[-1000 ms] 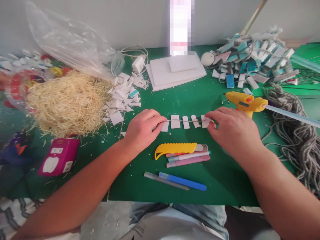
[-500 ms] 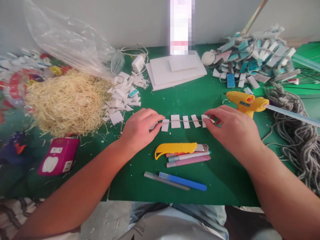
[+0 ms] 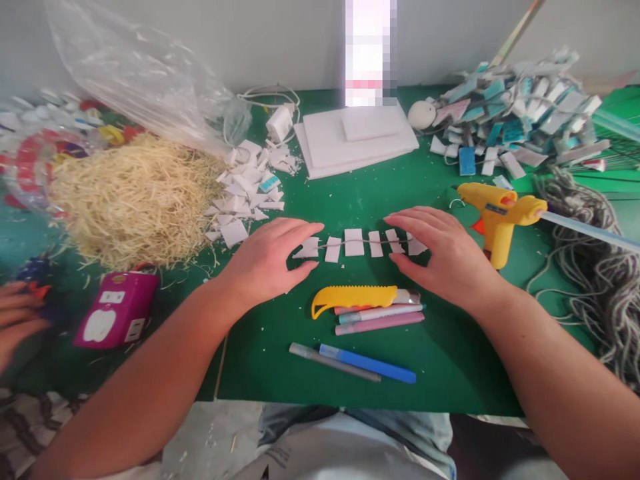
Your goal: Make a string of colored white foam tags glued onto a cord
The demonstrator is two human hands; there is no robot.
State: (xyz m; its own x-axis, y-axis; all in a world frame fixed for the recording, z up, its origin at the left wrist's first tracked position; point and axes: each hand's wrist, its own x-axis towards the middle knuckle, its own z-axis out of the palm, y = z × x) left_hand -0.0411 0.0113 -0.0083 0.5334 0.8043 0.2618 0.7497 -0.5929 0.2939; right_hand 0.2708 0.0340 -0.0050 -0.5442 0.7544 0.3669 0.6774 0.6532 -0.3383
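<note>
Several small white foam pieces (image 3: 353, 243) lie in a row on the green table, with a thin grey string (image 3: 363, 241) running across them. My left hand (image 3: 267, 257) is at the row's left end, thumb and fingers apart around the leftmost piece (image 3: 307, 249). At the right end my right hand (image 3: 437, 250) rests with its fingers spread, around the last two pieces; it partly covers the rightmost piece (image 3: 416, 245). Neither hand visibly grips anything. In front of the row lies a yellow utility knife (image 3: 355, 298) on several markers (image 3: 380, 324).
A yellow glue gun (image 3: 500, 210) and grey yarn (image 3: 575, 253) lie to the right. Behind are white foam sheets (image 3: 320, 143) and strung foam pieces (image 3: 515, 120). At left are foam scraps (image 3: 245, 187), straw-like shreds (image 3: 135, 200), a magenta box (image 3: 116, 310) and another person's hand (image 3: 20, 317).
My left hand has let go at the left end and opened. My right hand has shifted left along the row with fingers spread. Another person's hand has appeared at the left edge.
</note>
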